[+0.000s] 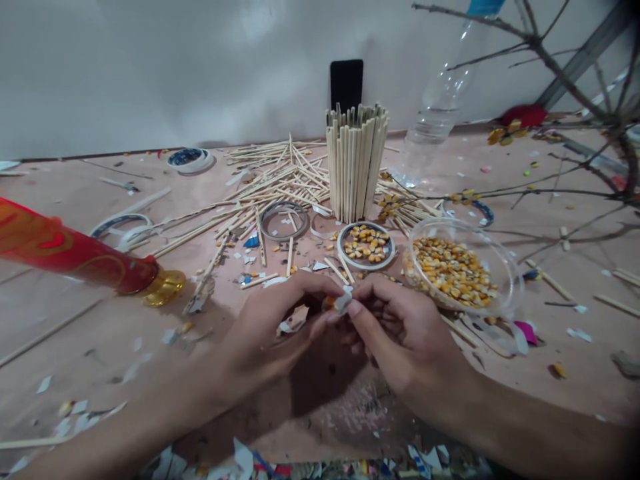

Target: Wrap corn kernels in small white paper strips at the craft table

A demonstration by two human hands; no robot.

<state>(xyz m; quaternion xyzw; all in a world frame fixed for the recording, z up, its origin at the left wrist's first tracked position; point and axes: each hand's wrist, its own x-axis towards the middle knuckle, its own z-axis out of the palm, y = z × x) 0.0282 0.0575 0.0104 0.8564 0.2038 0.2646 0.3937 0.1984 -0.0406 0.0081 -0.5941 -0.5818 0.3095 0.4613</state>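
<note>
My left hand point(277, 327) and my right hand point(400, 323) meet over the middle of the table, fingertips nearly touching. Between my left thumb and forefinger sits a yellow corn kernel point(330, 303), partly hidden. A small white scrap point(343, 300) lies against it, pinched by my right thumb and forefinger; whether it is paper or tape I cannot tell. Just beyond my hands, a shallow white ring point(342, 252) encloses loose corn kernels point(367, 243). To the right of it, a clear plastic tub point(515, 287) is filled with more kernels point(453, 270).
Thin sticks point(280, 180) lie heaped behind a bundle of upright sticks point(355, 167). A red tube with a gold end point(125, 270) leans in from the left. Bare branches point(575, 87) with kernel flowers point(507, 133) overhang the right, near a plastic bottle point(435, 113). White scraps litter the table.
</note>
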